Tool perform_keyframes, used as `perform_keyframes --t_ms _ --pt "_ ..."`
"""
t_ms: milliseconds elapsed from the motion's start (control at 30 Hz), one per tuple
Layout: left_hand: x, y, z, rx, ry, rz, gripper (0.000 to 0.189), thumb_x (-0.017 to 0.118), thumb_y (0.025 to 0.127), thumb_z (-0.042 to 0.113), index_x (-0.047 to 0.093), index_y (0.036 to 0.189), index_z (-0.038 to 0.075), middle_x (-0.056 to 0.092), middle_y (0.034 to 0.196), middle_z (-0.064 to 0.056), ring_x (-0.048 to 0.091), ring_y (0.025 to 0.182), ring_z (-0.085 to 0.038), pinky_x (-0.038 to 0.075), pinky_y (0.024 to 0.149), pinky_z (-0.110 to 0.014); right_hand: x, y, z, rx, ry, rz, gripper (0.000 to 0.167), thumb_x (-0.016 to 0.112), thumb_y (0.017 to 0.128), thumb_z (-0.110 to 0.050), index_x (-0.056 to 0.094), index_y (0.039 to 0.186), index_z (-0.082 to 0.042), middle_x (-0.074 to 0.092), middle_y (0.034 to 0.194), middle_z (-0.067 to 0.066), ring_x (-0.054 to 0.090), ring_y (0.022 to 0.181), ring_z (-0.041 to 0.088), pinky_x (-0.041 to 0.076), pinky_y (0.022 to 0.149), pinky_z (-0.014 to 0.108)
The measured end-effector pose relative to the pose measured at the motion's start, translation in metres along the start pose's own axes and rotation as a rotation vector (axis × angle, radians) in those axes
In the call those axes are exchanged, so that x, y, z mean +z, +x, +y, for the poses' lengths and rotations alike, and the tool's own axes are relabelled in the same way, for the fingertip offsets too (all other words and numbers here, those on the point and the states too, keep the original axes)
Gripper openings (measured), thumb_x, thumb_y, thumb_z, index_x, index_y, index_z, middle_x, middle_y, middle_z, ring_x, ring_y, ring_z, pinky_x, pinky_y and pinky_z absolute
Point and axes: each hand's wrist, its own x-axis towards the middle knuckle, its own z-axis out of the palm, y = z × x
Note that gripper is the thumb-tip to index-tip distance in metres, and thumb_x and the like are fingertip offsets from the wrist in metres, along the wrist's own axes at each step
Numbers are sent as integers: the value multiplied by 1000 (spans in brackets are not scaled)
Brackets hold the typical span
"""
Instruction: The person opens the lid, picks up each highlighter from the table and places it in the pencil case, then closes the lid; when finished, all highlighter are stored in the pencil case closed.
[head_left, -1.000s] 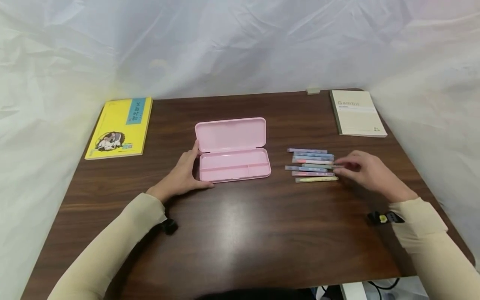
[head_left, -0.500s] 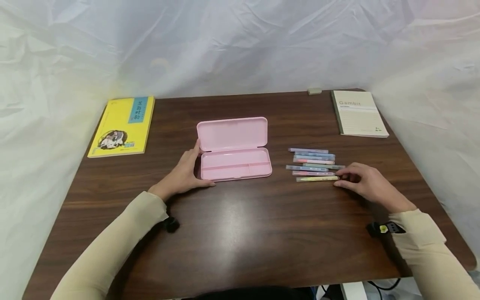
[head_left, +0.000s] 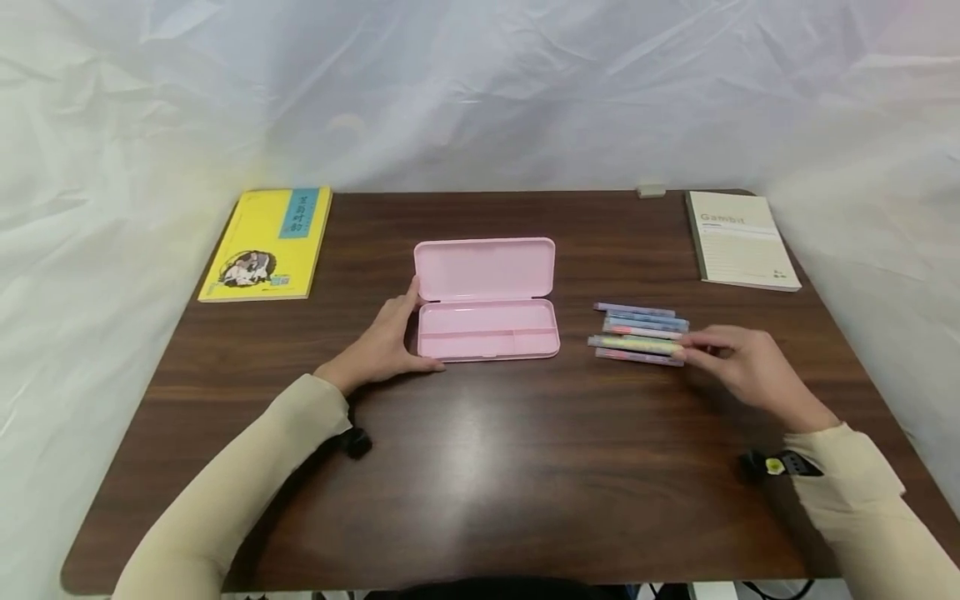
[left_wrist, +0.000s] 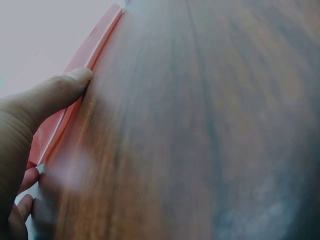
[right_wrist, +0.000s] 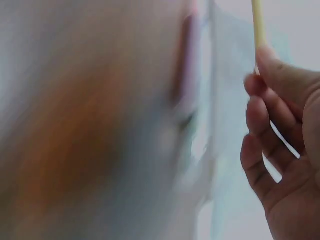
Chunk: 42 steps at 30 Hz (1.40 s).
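A pink pencil case [head_left: 491, 342] lies on the table with its lid raised back and its divided tray bare. My left hand [head_left: 382, 346] holds its left end, the thumb along the front edge and the index finger by the hinge side; in the left wrist view the thumb [left_wrist: 65, 90] rests against the case's edge. My right hand [head_left: 738, 367] pinches the end of a yellow pen [head_left: 637, 343] between thumb and fingertips, above a row of pens. A purple pen [head_left: 634, 309], blue pens [head_left: 648, 320] and a pinkish purple pen [head_left: 637, 358] show around it. Some pens are partly covered.
A yellow book [head_left: 262, 242] lies at the back left of the dark wooden table [head_left: 465, 467]. A pale notebook [head_left: 742, 240] is at the back right. A small white block [head_left: 651, 191] sits at the back edge, before the white sheeting [head_left: 480, 100].
My right hand has moved from the pens' right ends to the yellow pen, lifted it from the front of the row and brought it back over the others. The left hand stays on the case.
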Motion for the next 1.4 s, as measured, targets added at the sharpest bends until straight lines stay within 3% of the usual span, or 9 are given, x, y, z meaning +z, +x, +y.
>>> perform_keyframes --t_ms 133,267,367,467,633,900,1267,1400 --pt "-2 0 -1 6 -3 5 144 92 68 44 -16 158 14 43 137 -9 34 128 -30 29 108 -50 4 45 -43 -35 39 -18 13 77 89 -20 79 101 -14 71 87 -4 54 68 7 41 60 21" --pt "-1 -1 -1 0 -8 1 143 91 68 44 -15 158 13 43 138 -9 33 130 -30 28 109 -51 27 91 -79 -102 105 -82 11 76 90 -25 79 96 -16 68 78 -6 53 64 12 43 59 26" --pt "1 -1 0 -9 -14 -5 142 91 69 44 -16 158 14 42 140 -9 32 131 -30 27 110 -50 51 114 -100 -134 163 -162 13 76 90 -25 79 96 -14 70 82 -3 56 67 13 46 63 30" --pt "4 -1 1 -22 -23 -21 141 90 70 46 -16 158 15 40 142 -9 31 133 -29 27 111 -50 73 128 -112 -109 202 -248 16 78 89 -23 79 100 -12 73 91 -1 59 76 15 49 70 33" --pt "6 0 5 -42 -39 -41 142 89 69 50 -16 159 17 39 141 -8 29 135 -28 27 112 -49 100 136 -118 -64 226 -300 15 80 86 -19 80 99 -10 75 95 1 63 84 16 50 76 35" --pt "0 -2 2 -45 -36 -28 141 89 69 50 -15 159 19 31 153 -11 29 136 -28 27 113 -49 122 143 -125 -89 237 -331 13 79 87 -19 80 97 -11 75 91 1 59 79 16 50 75 34" --pt "3 1 6 -13 -23 -7 141 90 69 47 -15 159 15 41 146 -8 32 131 -28 28 110 -49 115 142 -125 -111 198 -369 21 75 91 -21 79 106 -8 75 99 5 63 84 16 51 80 36" --pt "1 -2 5 -13 -12 -3 141 89 70 47 -14 159 14 44 141 -5 36 125 -26 30 108 -48 98 133 -118 -148 230 -283 27 75 91 -25 77 112 -8 73 95 1 58 79 14 49 73 33"
